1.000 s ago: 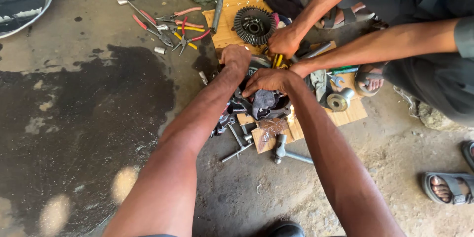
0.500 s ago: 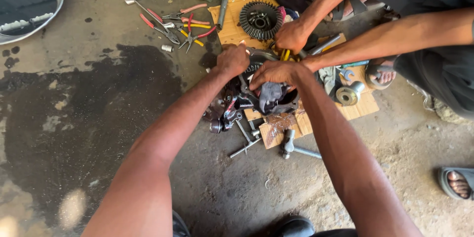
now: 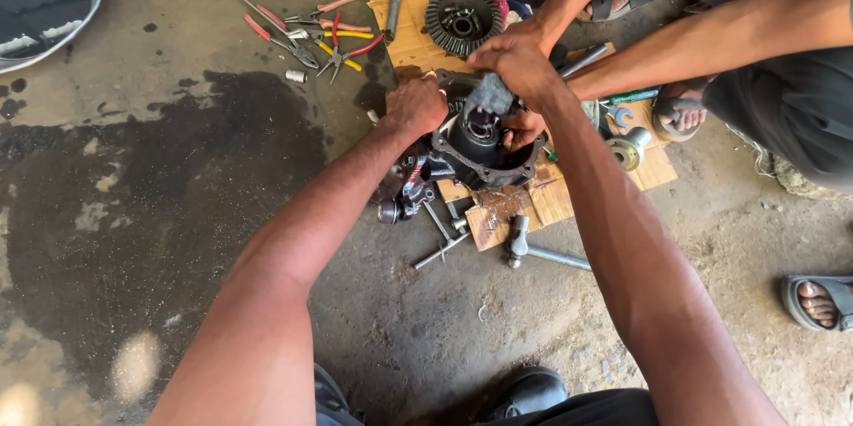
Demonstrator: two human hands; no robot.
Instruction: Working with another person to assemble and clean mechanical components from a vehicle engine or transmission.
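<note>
Floor: concrete, filling most of the frame, with a wide dark oily stain left of centre.
Basin: round metal rim cut off at the upper left corner, dark liquid inside.
Cardboard: tan sheets at upper centre, reaching down to right of centre under the parts.
Housing: dark, greasy flanged metal casing on the cardboard just above frame centre, round opening facing up.
Left hand: closed in a grip over the left rim of the housing, knuckles up.
Right hand: fingers curled down, pinching a dark grey wad over the opening of the housing.
Other person: crouched at the upper right; one hand pressed to the right edge of the housing, the other mostly hidden behind the right hand, grip not readable.
Ring gear: dark toothed wheel flat on the cardboard, just above the housing.
Hammer: metal, lying on the floor below the housing, near loose bolts.
Pliers: red- and yellow-handled, scattered on the floor at upper centre-left.
Sandalled foot: right edge, well apart from the work.
</note>
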